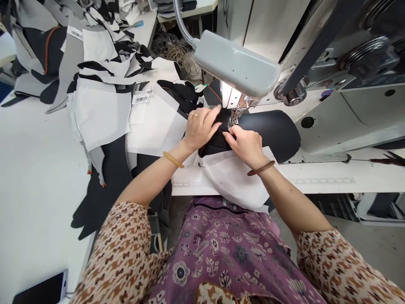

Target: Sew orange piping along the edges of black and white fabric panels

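Note:
Black fabric [218, 144] with orange piping lies under the presser foot [233, 120] of a sewing machine. My left hand [201, 126] rests on this fabric just left of the foot, thumb and fingers apart. Close in front of the foot, my right hand [248, 145] has its fingers curled, with thumb and forefinger pinching the fabric's edge. A white piece [234, 175] hangs from the black fabric over the table's front edge. Right of the foot spreads a smooth dark panel [268, 131]. My fingers partly hide the seam.
A grey lamp housing [236, 63] hangs low above the hands. Stacked white pieces [101, 109] and dark cut pieces [109, 181] cover the left side. A heap of scraps [117, 25] lies farther back. Scissors [390, 159] lie far right; a phone [42, 289] is lower left.

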Available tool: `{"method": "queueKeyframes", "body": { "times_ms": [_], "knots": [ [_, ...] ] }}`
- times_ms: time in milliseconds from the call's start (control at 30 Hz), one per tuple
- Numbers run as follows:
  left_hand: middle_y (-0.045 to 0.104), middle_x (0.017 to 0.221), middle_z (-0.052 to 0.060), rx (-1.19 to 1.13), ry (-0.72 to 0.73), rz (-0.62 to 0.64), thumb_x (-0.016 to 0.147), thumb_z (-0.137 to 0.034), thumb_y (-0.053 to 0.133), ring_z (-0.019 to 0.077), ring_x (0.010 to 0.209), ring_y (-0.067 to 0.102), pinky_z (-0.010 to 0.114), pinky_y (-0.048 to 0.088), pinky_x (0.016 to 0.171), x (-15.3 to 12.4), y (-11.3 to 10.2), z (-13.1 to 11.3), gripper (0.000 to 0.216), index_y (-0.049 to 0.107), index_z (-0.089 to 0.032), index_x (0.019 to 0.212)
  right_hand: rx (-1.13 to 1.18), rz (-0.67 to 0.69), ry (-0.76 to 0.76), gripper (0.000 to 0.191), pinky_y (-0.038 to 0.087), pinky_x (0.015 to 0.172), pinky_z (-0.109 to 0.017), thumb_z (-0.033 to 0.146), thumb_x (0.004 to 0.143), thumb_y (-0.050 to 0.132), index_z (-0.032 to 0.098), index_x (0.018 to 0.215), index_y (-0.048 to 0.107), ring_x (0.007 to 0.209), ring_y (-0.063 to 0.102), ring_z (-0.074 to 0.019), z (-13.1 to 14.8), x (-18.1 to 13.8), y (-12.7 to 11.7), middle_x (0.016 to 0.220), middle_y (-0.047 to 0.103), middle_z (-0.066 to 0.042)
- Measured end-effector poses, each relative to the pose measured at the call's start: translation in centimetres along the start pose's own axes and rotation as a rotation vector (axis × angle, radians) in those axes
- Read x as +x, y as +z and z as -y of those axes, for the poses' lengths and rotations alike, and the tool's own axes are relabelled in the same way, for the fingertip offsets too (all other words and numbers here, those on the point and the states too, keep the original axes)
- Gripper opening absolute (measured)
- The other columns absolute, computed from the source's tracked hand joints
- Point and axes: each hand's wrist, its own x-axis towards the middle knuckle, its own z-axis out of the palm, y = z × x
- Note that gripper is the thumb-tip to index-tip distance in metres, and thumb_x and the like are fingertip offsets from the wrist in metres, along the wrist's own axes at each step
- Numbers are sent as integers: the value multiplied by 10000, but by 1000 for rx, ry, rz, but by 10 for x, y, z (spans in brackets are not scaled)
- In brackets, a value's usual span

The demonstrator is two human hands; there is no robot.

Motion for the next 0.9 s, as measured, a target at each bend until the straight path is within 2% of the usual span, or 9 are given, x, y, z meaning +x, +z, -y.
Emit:
{"method": "queueKeyframes", "body": {
  "times_ms": [100, 133, 200, 300, 367, 433, 567, 633, 900],
  "knots": [
    [603, 1231, 76, 28, 443, 252, 970, -270, 319, 180, 1209, 520, 403, 383, 1074, 3, -17, 12, 327, 570, -184, 1162, 44, 1, 38, 342, 138, 569, -243, 473, 885, 360, 193, 845, 552, 600, 453, -122, -2, -3, 2, 732, 609, -37],
    [577, 1272, 74, 28, 533, 334, 975, -228, 284, 163, 1232, 499, 383, 396, 1067, 5, -22, 16, 348, 557, -192, 1187, 62, -5, 51, 334, 139, 570, -243, 474, 885, 363, 197, 849, 548, 606, 458, -122, -4, -4, 3, 737, 611, -32],
    [500, 1358, 82, 32, 598, 450, 975, -181, 232, 151, 1297, 426, 369, 394, 1071, 8, -30, 22, 397, 498, -211, 1269, 97, -35, 52, 340, 145, 571, -248, 479, 893, 349, 199, 849, 538, 623, 467, -123, -11, -8, 8, 744, 610, -29],
    [439, 1411, 56, 25, 559, 523, 974, -174, 197, 136, 1355, 331, 374, 352, 1102, 8, -31, 25, 436, 461, -260, 1311, 121, -145, -35, 413, 188, 596, -273, 471, 916, 277, 165, 738, 489, 669, 475, -130, -26, -13, 15, 726, 582, -60],
    [451, 1404, 41, 27, 505, 489, 971, -181, 211, 133, 1354, 334, 379, 344, 1103, 4, -26, 22, 433, 473, -280, 1302, 131, -223, -63, 441, 209, 623, -288, 456, 920, 251, 154, 641, 409, 678, 461, -134, -34, -14, 17, 685, 544, -75],
    [462, 1394, 55, 44, 448, 417, 961, -189, 255, 154, 1344, 359, 402, 346, 1090, -4, -20, 16, 416, 477, -281, 1300, 175, -264, -21, 437, 205, 619, -291, 445, 911, 263, 153, 592, 328, 634, 415, -124, -40, -10, 15, 631, 494, -65],
    [475, 1377, 94, 138, 320, 256, 940, -168, 300, 205, 1301, 429, 434, 356, 1056, -21, -9, -7, 425, 472, -278, 1313, 337, -257, 95, 468, 183, 574, -270, 473, 888, 290, 149, 553, 254, 543, 288, -95, -42, 7, 6, 538, 376, -32],
    [501, 1354, 87, 179, 225, 183, 947, -165, 284, 206, 1272, 465, 424, 367, 1042, -28, -4, -20, 427, 487, -295, 1301, 351, -253, 116, 478, 186, 571, -262, 485, 869, 328, 146, 542, 249, 541, 276, -89, -42, 16, 2, 527, 358, -27],
    [542, 1313, 101, 264, -52, 9, 950, -277, 361, 239, 1196, 536, 421, 385, 1013, -41, 22, -60, 374, 502, -302, 1296, 228, -173, 13, 411, 157, 574, -256, 414, 827, 375, 145, 517, 354, 542, 279, -92, -53, 57, -5, 532, 388, -33]
  ]
}}
